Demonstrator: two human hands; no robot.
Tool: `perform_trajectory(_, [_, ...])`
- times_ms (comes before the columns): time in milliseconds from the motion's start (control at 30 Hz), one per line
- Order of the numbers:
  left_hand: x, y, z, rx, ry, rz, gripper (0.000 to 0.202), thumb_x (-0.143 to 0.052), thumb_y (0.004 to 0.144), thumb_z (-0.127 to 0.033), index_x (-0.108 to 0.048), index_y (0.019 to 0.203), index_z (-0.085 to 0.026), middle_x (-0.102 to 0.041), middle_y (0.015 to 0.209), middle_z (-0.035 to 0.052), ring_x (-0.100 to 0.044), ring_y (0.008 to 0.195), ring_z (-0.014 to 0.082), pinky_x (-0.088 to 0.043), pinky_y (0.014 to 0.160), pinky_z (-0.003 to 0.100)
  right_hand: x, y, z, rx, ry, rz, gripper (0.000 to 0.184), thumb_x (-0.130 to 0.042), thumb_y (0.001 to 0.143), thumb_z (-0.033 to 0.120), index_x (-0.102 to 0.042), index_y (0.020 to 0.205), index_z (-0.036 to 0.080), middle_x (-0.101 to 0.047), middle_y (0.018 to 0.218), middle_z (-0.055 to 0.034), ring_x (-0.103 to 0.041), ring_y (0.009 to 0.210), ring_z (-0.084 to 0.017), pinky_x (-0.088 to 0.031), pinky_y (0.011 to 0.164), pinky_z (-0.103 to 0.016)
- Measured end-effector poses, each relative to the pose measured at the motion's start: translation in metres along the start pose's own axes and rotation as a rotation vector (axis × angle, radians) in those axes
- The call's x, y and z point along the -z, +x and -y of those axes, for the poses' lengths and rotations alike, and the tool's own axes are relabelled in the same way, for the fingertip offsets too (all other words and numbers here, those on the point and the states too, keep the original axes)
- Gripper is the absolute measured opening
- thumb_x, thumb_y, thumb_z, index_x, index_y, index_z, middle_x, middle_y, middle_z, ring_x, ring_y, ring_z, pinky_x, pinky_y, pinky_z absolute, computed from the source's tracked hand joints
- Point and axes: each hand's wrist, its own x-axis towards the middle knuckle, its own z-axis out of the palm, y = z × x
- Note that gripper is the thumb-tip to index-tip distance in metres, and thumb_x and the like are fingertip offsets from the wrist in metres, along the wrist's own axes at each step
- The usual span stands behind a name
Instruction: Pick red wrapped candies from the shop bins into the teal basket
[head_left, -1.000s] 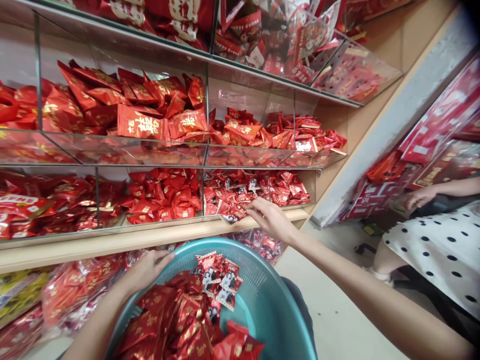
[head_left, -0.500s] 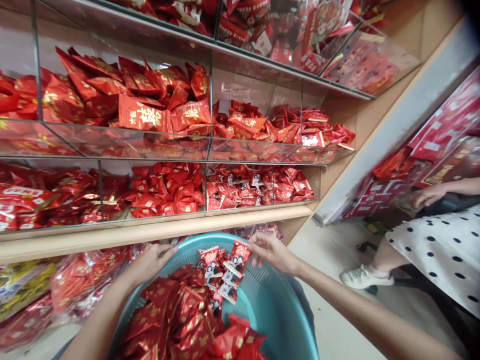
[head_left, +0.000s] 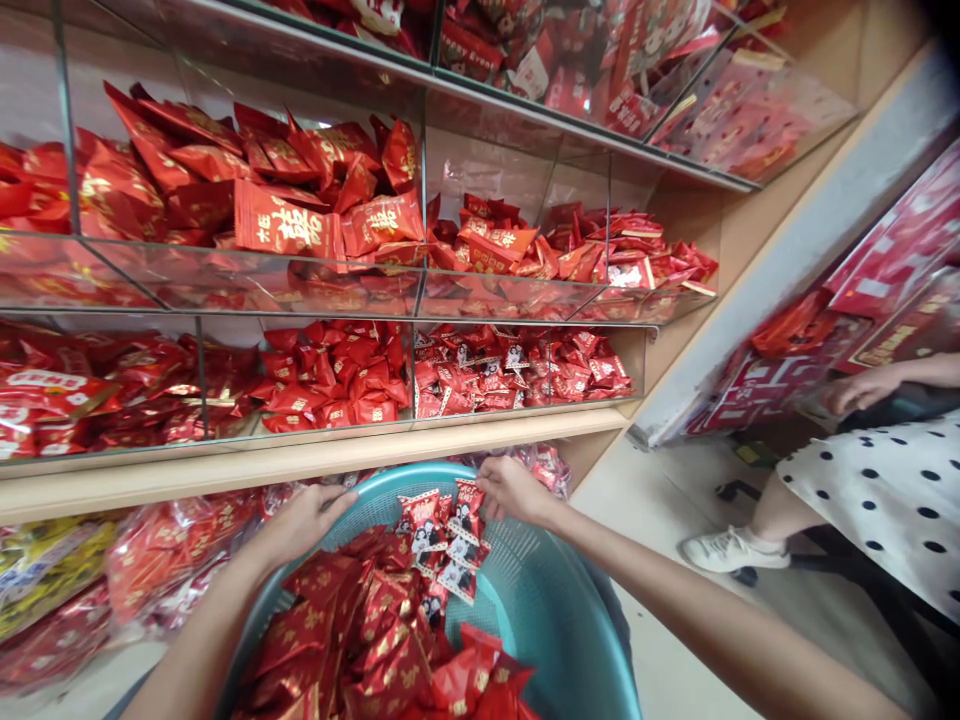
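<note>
A turquoise plastic basket (head_left: 585, 610) with a perforated wall sits in front of me. At its left rim my left hand (head_left: 311, 515) is closed, with the fingertips along the edge. Over the far side of the basket, my right hand (head_left: 514, 490) pinches the edge of a small red candy packet (head_left: 468, 503) printed with black-and-white figures. Similar packets (head_left: 426, 525) lie beside and below it. Larger red packets with gold print (head_left: 390, 620) fill the left and near part of the basket.
Beyond the basket stand shelves with clear dividers, full of red packets (head_left: 289, 225). A wooden shelf edge (head_left: 315, 458) runs just behind the basket. Plastic bags of packets (head_left: 180, 540) lie underneath. At the right sits a person in a dotted skirt (head_left: 877, 480).
My right hand has shifted slightly left with the small packet, bringing it closer to the other figure-printed packets. My left hand stays on the rim.
</note>
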Motion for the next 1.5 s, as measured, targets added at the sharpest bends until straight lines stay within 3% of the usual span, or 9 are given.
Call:
perform_trajectory(233, [0.001, 0.000, -0.001, 0.025, -0.020, 0.015, 0.047, -0.033, 0.082, -0.050, -0.066, 0.082, -0.018, -0.071, 0.079, 0.0042, -0.064, 0.073, 0.0225, -0.043, 0.067, 0.026, -0.016, -0.010, -0.008, 0.130, -0.136, -0.210, 0.019, -0.045, 0.083, 0.024, -0.047, 0.101, 0.019, -0.058, 0.054, 0.0039, -0.056, 0.047, -0.012, -0.039, 0.042, -0.019])
perform_trajectory(333, [0.001, 0.001, -0.001, 0.034, -0.025, 0.007, 0.047, -0.033, 0.082, -0.050, -0.067, 0.085, -0.017, -0.071, 0.082, 0.0054, -0.064, 0.076, 0.0229, -0.043, 0.070, 0.027, -0.019, -0.021, -0.004, 0.194, -0.122, -0.197, 0.022, -0.045, 0.083, 0.023, -0.045, 0.105, 0.019, -0.062, 0.064, 0.0012, -0.059, 0.057, -0.013, -0.043, 0.051, -0.021])
perform_trajectory(467, [0.000, 0.001, -0.002, 0.043, -0.012, 0.006, 0.048, -0.034, 0.081, -0.051, -0.068, 0.085, -0.018, -0.071, 0.082, 0.0053, -0.064, 0.076, 0.0234, -0.044, 0.070, 0.027, -0.022, -0.030, -0.002, 0.233, -0.014, -0.134, 0.022, -0.045, 0.083, 0.021, -0.046, 0.105, 0.020, -0.063, 0.095, -0.0061, -0.063, 0.083, -0.015, -0.050, 0.069, -0.027])
perform_trajectory(633, [0.001, 0.000, -0.003, 0.025, 0.001, 0.006, 0.048, -0.033, 0.082, -0.051, -0.068, 0.083, -0.018, -0.071, 0.080, 0.0047, -0.064, 0.072, 0.0223, -0.043, 0.068, 0.026, -0.021, -0.032, -0.002, 0.216, -0.070, -0.150, 0.022, -0.047, 0.082, 0.023, -0.050, 0.104, 0.020, -0.063, 0.098, -0.0068, -0.062, 0.089, -0.018, -0.050, 0.077, -0.031])
perform_trajectory(800, [0.001, -0.001, -0.002, 0.025, -0.024, 0.000, 0.047, -0.033, 0.082, -0.051, -0.067, 0.084, -0.018, -0.072, 0.081, 0.0044, -0.064, 0.076, 0.0229, -0.043, 0.069, 0.026, 0.005, -0.028, 0.020, 0.251, -0.169, -0.281, 0.019, -0.046, 0.083, 0.026, -0.055, 0.097, 0.018, -0.065, 0.087, -0.0065, -0.062, 0.080, -0.017, -0.048, 0.071, -0.028])
perform_trajectory(1033, [0.001, -0.001, -0.003, 0.034, -0.052, -0.009, 0.048, -0.034, 0.080, -0.053, -0.067, 0.084, -0.019, -0.072, 0.084, 0.0051, -0.064, 0.078, 0.0244, -0.044, 0.071, 0.027, 0.078, 0.007, 0.056, 0.400, -0.401, -0.666, 0.019, -0.045, 0.082, 0.024, -0.058, 0.093, 0.017, -0.063, 0.086, -0.0054, -0.058, 0.070, -0.015, -0.044, 0.068, -0.027])
perform_trajectory(1200, [0.001, -0.001, -0.002, 0.014, -0.038, 0.003, 0.047, -0.032, 0.082, -0.051, -0.067, 0.082, -0.019, -0.071, 0.080, 0.0034, -0.064, 0.076, 0.0231, -0.043, 0.069, 0.026, 0.111, 0.040, 0.067, 0.148, -0.645, -0.799, 0.030, -0.052, 0.079, 0.032, -0.052, 0.104, 0.016, -0.059, 0.100, -0.0107, -0.057, 0.086, -0.022, -0.042, 0.072, -0.031])
perform_trajectory(1333, [0.000, 0.000, 0.000, -0.001, -0.033, 0.001, 0.047, -0.031, 0.083, -0.049, -0.067, 0.079, -0.019, -0.070, 0.077, 0.0031, -0.064, 0.072, 0.0223, -0.043, 0.066, 0.026, 0.110, 0.057, 0.077, -0.054, -0.785, -0.804, 0.040, -0.051, 0.080, 0.042, -0.045, 0.109, 0.015, -0.056, 0.104, -0.0156, -0.058, 0.090, -0.027, -0.043, 0.070, -0.035])
perform_trajectory(1500, [0.000, -0.001, 0.000, 0.002, -0.020, -0.014, 0.048, -0.032, 0.083, -0.049, -0.068, 0.081, -0.017, -0.071, 0.076, 0.0042, -0.064, 0.072, 0.0230, -0.043, 0.066, 0.026, 0.104, 0.068, 0.083, -0.125, -0.839, -0.803, 0.045, -0.047, 0.082, 0.046, -0.043, 0.111, 0.012, -0.058, 0.098, -0.0173, -0.060, 0.088, -0.031, -0.044, 0.069, -0.037])
